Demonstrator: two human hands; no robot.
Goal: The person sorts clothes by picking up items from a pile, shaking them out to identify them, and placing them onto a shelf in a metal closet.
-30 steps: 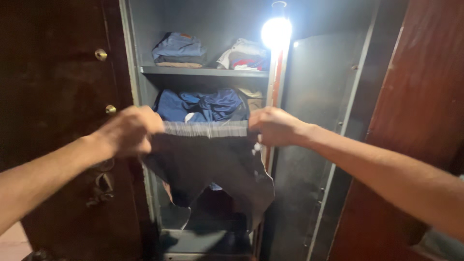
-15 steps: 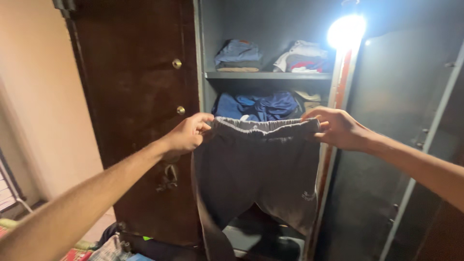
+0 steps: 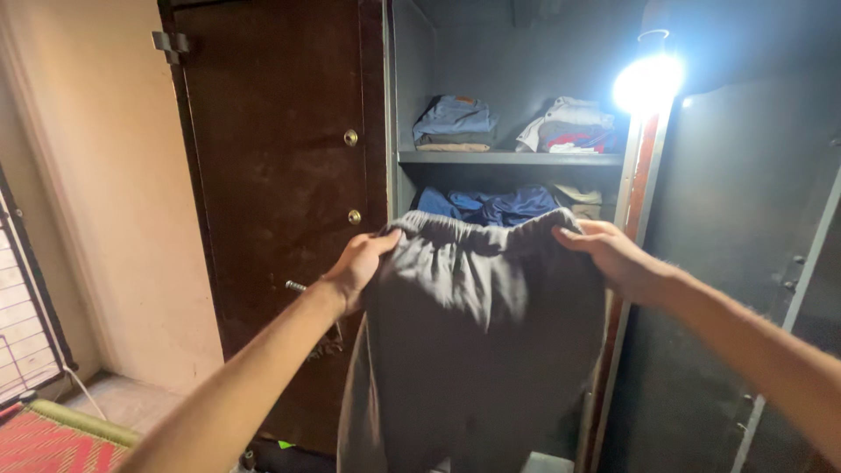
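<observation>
Both arms outstretched, left hand (image 3: 361, 267) and right hand (image 3: 604, 250) clenched

Left arm: bare slender forearm entering from 7 o'clock, sleeveless, no watch or band.
Left hand (image 3: 361, 265): bare, ringless.
Right arm: bare forearm from 4 o'clock, fine hairs catching lamplight.
Right hand (image 3: 609, 252): bare, ungloved.

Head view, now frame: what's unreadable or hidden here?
- Grey trousers: leg ends cut off by the bottom edge.
- Lower cupboard shelf: mostly hidden behind the trousers.
- Lamp: glare washes out its shape.
- Left hand and right hand: fingertips hidden in the waistband.
</observation>
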